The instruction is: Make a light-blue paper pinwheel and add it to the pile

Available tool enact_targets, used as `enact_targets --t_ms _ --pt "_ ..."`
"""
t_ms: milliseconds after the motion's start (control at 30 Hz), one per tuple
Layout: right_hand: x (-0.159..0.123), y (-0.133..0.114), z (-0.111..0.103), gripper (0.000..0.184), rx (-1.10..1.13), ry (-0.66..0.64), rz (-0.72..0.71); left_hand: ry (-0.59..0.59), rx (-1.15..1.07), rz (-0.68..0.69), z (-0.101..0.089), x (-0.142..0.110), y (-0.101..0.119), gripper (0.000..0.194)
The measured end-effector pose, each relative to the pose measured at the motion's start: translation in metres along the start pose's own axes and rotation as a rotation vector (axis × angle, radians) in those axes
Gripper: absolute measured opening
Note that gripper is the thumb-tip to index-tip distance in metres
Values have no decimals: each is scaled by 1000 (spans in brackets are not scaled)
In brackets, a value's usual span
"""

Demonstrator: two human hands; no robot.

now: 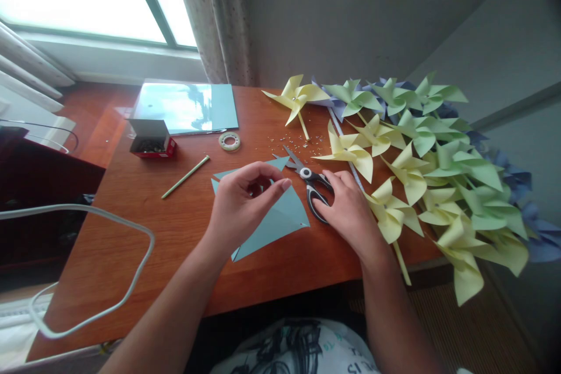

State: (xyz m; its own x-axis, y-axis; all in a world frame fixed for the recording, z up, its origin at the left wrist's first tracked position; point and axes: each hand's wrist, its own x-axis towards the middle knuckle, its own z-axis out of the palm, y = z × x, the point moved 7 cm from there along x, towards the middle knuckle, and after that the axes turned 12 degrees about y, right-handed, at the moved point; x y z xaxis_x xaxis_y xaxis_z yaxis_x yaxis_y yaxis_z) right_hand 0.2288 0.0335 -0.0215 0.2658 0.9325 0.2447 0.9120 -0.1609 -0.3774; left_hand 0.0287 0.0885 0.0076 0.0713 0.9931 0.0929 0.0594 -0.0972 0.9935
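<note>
My left hand [245,196] is over a light blue paper square [280,223] with cuts running in from its corners. Its fingers are curled and the thumb and forefinger come together. Whether anything small is pinched between them cannot be made out. My right hand [348,207] grips the black and grey handles of the scissors [305,173], thumb on one side and fingers on the other. The scissors lie on the table with their blades parted, pointing up and left at the paper's far corner. Part of the paper is hidden under my left hand.
Yellow pinwheels [350,152], green pinwheels [464,163] and purple ones fill the right side. Tiny scraps lie past the scissors. A tape roll [229,141], pale green stick [186,176], open red box [151,146] and blue sheets in glossy wrap [224,106] are leftward. A white cable [146,263] loops over the left edge.
</note>
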Motion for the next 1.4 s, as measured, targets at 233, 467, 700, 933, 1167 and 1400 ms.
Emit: enact_targets --t_ms 233,467,700,933,1167,1400 --pt "-2 -8 -13 45 72 76 -66 -13 -36 -60 2 1 -4 21" --pt "1 -53 -27 19 774 -27 -33 -59 -65 -105 6 0 -7 22" --pt "6 -55 -13 6 917 1 77 -69 -64 -56 5 0 -9 18" --pt "2 -53 -13 7 897 -6 89 -83 -57 -58 5 -2 -6 14" --pt "0 -57 -18 6 826 0 44 -85 -40 -43 5 -2 -5 12" --pt "-3 -48 -13 4 912 8 143 -68 -13 -49 5 -1 3 17"
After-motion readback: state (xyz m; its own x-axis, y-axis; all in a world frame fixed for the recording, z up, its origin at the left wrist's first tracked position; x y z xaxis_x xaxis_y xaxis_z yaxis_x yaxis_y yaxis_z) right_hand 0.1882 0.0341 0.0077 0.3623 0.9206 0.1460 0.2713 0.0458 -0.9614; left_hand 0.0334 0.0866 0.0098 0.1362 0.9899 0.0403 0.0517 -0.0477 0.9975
